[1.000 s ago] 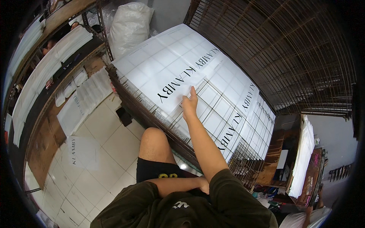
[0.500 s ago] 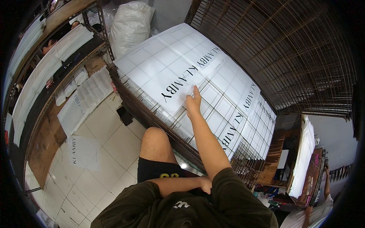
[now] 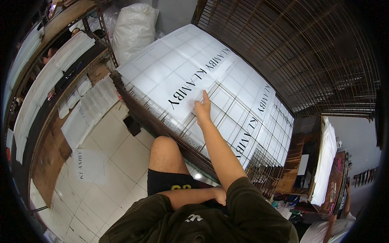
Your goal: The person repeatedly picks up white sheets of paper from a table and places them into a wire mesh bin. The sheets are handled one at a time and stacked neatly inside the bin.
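Note:
My right hand [image 3: 203, 108] reaches forward over a wire drying rack [image 3: 190, 131], its pointing finger stretched out and thumb apart. It rests at the lower edge of a translucent white plastic sheet [image 3: 156, 69] with dark lettering; whether the fingertips press on the sheet cannot be made out. More printed sheets [image 3: 251, 101] lie across the grid on the right, overlapping, with the wires showing through. My left hand [image 3: 219, 197] lies curled at my lap, its arm across my body; whatever it may hold is hidden.
Raised wire racks [image 3: 283, 52] stand behind the sheets. On the left, a shelf [image 3: 40, 170] bears stacked white sheets. A loose sheet [image 3: 91, 166] lies on the tiled floor near a dark object [image 3: 132, 125]. A bulky white sack [image 3: 133, 30] stands behind; another person [image 3: 338, 227] is at lower right.
The view has shifted slightly, so the rack and sheets sit a little further left. My right hand stays at nearly the same place by the sheet's edge; my left hand has not moved.

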Available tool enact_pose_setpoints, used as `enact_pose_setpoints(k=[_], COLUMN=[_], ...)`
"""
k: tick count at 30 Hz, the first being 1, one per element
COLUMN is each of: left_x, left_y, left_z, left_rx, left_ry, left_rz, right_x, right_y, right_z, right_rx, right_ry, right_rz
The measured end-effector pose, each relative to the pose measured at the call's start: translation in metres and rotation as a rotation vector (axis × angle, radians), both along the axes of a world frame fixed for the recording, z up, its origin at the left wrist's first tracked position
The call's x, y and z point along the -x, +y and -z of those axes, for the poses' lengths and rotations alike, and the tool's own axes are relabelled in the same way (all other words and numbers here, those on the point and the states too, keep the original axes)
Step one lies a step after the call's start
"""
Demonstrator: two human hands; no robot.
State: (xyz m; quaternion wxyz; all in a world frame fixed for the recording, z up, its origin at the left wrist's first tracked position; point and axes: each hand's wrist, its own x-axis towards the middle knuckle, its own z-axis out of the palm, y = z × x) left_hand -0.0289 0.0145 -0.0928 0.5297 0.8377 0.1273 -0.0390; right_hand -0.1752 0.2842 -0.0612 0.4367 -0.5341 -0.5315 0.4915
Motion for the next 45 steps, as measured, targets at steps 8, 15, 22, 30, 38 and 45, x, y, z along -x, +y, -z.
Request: enact_pose_setpoints(k=[8,15,22,30,38,45], left_x=[-0.011,-0.028,0.002,-0.002,-0.009,-0.015], left_y=[-0.006,-0.015,-0.002,-0.007,-0.019,-0.031], left_z=[0.012,0.060,0.005,0.020,0.009,-0.009], left_rx=[-0.076,-0.066,-0.041,0.021,0.298,0.367], left_ry=[-0.060,-0.063,0.129,0.154,0.113,0.115], left_rz=[0.054,-0.019,0.017,-0.019,-0.237,-0.374], right_x=[0.003,-0.041,-0.265,-0.504,-0.708,-0.750], right_y=[-0.014,-0.037,-0.112,-0.269,-0.387,-0.384], right_z=[-0.021,-0.068,-0.118,-0.213,-0.238,-0.281], right_rx=[-0.021,-0.099,-0.236,-0.670,-0.545,-0.535], right_ry=[-0.040,-0.227,-0.085,-0.070,0.603,0.818], right_rz=[-0.018,-0.055,0.080,1.117,1.411,1.202])
